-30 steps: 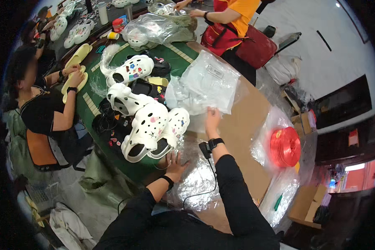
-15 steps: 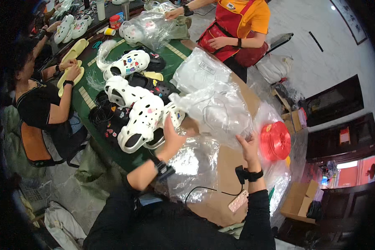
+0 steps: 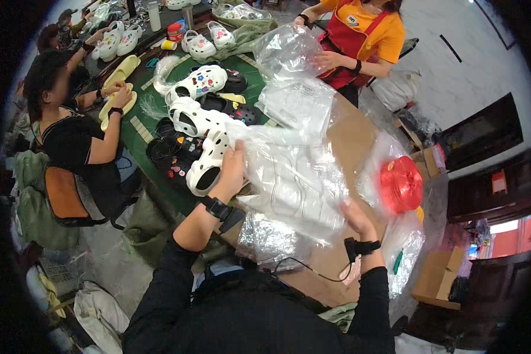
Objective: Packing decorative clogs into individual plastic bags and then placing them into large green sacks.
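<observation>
A large clear plastic bag (image 3: 295,186) is spread between my hands above the table. My left hand (image 3: 233,171) is closed on its left edge, close to the white clogs. My right hand (image 3: 360,219) grips the lower right edge, its fingertips partly hidden by the film. Just left of the bag lies a white clog (image 3: 205,171), partly covered by my left hand. Behind it are another white clog (image 3: 192,117), a white clog with colourful charms (image 3: 199,81) and a black clog (image 3: 236,110). More clear bags (image 3: 298,106) lie beyond the held one.
A red roll of plastic twine (image 3: 401,184) stands at the right on clear film. Brown cardboard (image 3: 354,135) covers part of the green table (image 3: 138,144). At the left a person handles yellow slippers (image 3: 121,74); across, a person in a red apron (image 3: 351,35) holds a clear bag.
The bag has been pulled nearer and spread out, and my left hand has taken hold of it. The person across has lifted a bag off the white clogs there.
</observation>
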`<state>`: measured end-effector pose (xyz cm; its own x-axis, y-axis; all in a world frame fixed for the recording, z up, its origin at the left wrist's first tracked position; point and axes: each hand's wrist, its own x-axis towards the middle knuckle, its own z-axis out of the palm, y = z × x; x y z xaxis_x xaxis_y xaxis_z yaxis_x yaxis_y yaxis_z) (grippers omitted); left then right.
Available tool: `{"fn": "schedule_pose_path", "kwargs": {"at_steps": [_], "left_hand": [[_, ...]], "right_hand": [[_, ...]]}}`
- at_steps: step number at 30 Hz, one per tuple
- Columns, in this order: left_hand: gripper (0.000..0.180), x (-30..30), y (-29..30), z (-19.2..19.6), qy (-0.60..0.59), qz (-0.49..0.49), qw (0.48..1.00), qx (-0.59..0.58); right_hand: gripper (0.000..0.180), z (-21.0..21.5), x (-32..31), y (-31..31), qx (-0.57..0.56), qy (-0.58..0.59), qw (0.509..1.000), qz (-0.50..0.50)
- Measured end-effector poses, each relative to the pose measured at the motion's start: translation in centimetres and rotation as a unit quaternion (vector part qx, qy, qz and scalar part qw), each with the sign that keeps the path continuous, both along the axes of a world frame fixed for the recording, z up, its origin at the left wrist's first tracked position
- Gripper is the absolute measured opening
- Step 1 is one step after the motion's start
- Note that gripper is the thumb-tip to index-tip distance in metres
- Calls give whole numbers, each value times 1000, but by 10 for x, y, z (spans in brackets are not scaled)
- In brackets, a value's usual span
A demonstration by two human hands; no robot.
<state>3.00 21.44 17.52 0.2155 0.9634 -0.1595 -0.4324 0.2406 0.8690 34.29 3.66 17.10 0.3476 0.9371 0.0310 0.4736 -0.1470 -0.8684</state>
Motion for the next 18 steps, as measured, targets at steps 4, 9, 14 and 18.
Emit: {"fn": "schedule_pose_path", "kwargs": {"at_steps": [4, 9, 14, 18], "left_hand": [[36, 2, -23, -5, -70, -157, 980, -102], [30, 25, -47, -17, -13, -258, 958, -126], [27, 15, -39, -57, 196, -179, 964, -1], [49, 2, -37, -52, 99, -263, 945, -166]], "right_hand": [[96, -2, 10, -20, -436, 268, 845, 154], [64, -35, -13, -17, -235, 439, 865, 60], [31, -3, -4, 1, -123, 312, 940, -65], [29, 13, -3, 4, -16, 487, 867, -102]]}}
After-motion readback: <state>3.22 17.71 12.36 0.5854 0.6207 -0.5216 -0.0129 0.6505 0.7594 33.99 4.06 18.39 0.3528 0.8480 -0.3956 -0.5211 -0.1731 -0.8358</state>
